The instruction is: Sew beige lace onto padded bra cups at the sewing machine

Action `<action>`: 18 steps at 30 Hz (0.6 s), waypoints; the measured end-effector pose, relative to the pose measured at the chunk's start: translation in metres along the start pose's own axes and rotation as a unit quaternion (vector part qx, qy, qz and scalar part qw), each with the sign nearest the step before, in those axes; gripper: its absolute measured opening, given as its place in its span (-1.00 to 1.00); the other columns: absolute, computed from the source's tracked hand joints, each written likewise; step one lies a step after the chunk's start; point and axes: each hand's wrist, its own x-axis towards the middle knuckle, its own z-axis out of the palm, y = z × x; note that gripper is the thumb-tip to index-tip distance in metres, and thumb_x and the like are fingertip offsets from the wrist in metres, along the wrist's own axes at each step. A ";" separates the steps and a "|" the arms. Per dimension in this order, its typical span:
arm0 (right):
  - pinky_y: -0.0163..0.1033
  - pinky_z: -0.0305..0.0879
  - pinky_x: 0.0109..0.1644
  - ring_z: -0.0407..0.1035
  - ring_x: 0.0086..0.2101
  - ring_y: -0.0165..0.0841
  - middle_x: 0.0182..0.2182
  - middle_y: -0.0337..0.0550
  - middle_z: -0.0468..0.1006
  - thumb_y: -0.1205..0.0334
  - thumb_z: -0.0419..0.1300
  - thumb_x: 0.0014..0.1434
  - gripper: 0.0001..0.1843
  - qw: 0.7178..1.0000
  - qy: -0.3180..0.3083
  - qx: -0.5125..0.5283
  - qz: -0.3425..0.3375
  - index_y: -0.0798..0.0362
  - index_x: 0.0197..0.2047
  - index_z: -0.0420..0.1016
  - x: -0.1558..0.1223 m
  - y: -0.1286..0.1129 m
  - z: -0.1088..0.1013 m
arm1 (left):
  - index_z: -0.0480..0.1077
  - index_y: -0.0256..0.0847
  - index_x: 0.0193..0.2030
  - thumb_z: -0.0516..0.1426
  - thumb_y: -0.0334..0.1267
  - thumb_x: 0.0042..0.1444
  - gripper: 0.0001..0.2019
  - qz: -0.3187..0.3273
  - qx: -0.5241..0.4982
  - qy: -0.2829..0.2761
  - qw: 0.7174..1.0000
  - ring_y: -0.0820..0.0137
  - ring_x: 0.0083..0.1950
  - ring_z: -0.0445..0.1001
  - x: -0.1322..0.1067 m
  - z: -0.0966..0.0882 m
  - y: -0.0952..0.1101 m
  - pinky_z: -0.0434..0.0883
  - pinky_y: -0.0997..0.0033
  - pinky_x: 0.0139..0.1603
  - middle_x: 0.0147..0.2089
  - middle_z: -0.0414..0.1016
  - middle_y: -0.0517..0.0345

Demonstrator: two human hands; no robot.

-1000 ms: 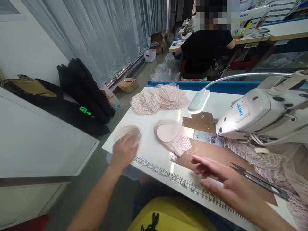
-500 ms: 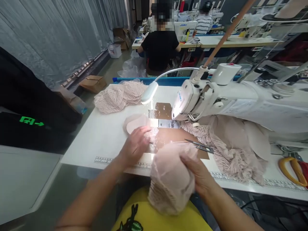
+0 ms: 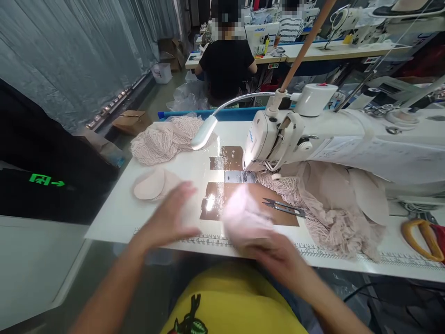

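My left hand (image 3: 166, 218) is raised over the white table with thumb and fingers apart, blurred and holding nothing. Just beyond its fingertips, pale pink bra cups (image 3: 150, 184) lie flat. My right hand (image 3: 278, 253) grips a pale pink bra cup (image 3: 245, 215) with fabric, smeared by motion and lit brightly, over the front of the brown sheet (image 3: 222, 202). Thread snips (image 3: 284, 207) rest on that sheet, to the right of the held cup. Behind them the white sewing machine (image 3: 269, 139) stands with lace under its needle area.
Bunched lace (image 3: 167, 139) lies at the table's back left under a lamp (image 3: 204, 132). More lace and cups (image 3: 342, 204) are heaped right of the needle. Orange-handled scissors (image 3: 421, 239) sit at the right edge. A ruler strip (image 3: 313, 253) runs along the front. Ahead, a person (image 3: 227, 67) sits sewing.
My left hand has moved left, away from the brown sheet, and the flat cups now lie further left. The cup in my right hand has swung up and forward from my lap.
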 end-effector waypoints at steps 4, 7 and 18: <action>-0.33 0.33 -0.35 0.42 -0.40 -0.39 -0.38 -0.23 0.53 0.29 0.11 0.17 -0.91 0.991 -0.109 0.048 -0.068 0.02 -0.31 0.45 0.018 -0.015 0.019 | 0.22 -0.06 0.26 0.21 -0.23 0.05 -0.40 0.093 -0.280 -0.209 0.932 0.26 0.00 0.49 0.004 0.009 0.045 0.47 0.37 -0.05 0.11 0.45 0.08; -0.32 0.31 -0.37 0.42 -0.39 -0.36 -0.40 -0.22 0.52 0.31 0.19 0.07 -0.96 0.992 0.087 -0.024 -0.090 -0.02 -0.35 0.41 0.015 -0.017 0.001 | 0.45 -0.14 -0.03 0.11 -0.34 0.11 -0.73 -0.004 -0.276 -0.125 0.953 0.33 -0.18 0.50 -0.001 0.014 0.035 0.43 0.43 -0.20 -0.15 0.55 0.16; -0.27 0.31 -0.34 0.39 -0.41 -0.34 -0.45 -0.17 0.53 0.00 0.21 0.10 -0.69 0.939 -0.143 0.271 0.157 0.11 -0.37 0.48 0.034 0.014 0.015 | -0.08 -0.01 0.40 0.11 0.16 0.12 -0.22 0.046 -0.642 -0.212 0.736 0.26 -0.13 0.48 0.000 0.040 0.058 0.45 0.23 -0.11 0.00 0.39 -0.06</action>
